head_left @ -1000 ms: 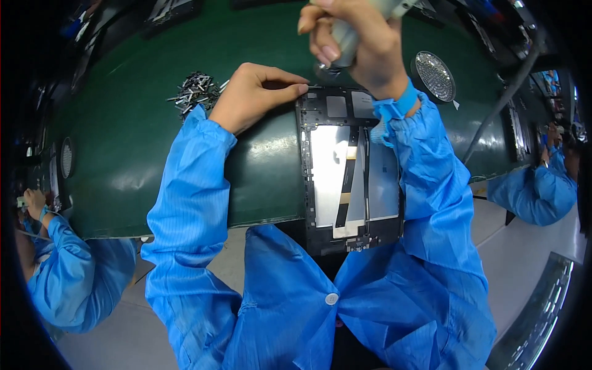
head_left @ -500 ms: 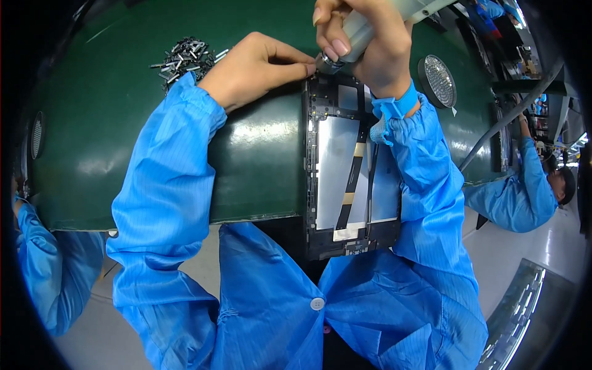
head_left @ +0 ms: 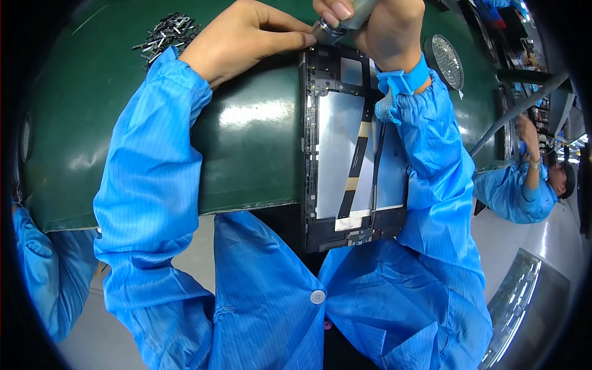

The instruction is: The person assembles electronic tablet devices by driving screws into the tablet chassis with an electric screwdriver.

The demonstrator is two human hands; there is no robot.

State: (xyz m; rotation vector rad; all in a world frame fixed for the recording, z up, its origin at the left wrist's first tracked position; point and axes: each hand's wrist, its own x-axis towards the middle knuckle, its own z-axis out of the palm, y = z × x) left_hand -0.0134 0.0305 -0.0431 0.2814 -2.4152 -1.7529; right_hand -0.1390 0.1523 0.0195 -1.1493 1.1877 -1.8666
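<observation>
An opened tablet (head_left: pixel 345 148) shows silver battery panels, a dark ribbon cable and a black frame. It lies at the table's near edge, its lower end reaching over my lap. My right hand (head_left: pixel 394 31) is closed around a pale electric screwdriver (head_left: pixel 357 13), whose metal nose points down at the tablet's far left corner. The top of this tool is cut off by the picture's edge. Beside the nose, the thumb and forefinger of my left hand (head_left: pixel 250 40) are pinched together at the same corner. Whatever they hold is too small to make out.
A heap of small black and silver parts (head_left: pixel 166 37) lies on the green table (head_left: pixel 246 166), left of my left hand. Beyond my right wrist stands a round dish with a bumpy, shiny surface (head_left: pixel 445 61). A grey cable (head_left: pixel 518 111) and a co-worker in blue (head_left: pixel 518 191) are at right.
The whole view has shifted, so table, tablet and hands sit higher in the picture. Both hands keep their places at the tablet's corner. The co-worker at right has raised a hand.
</observation>
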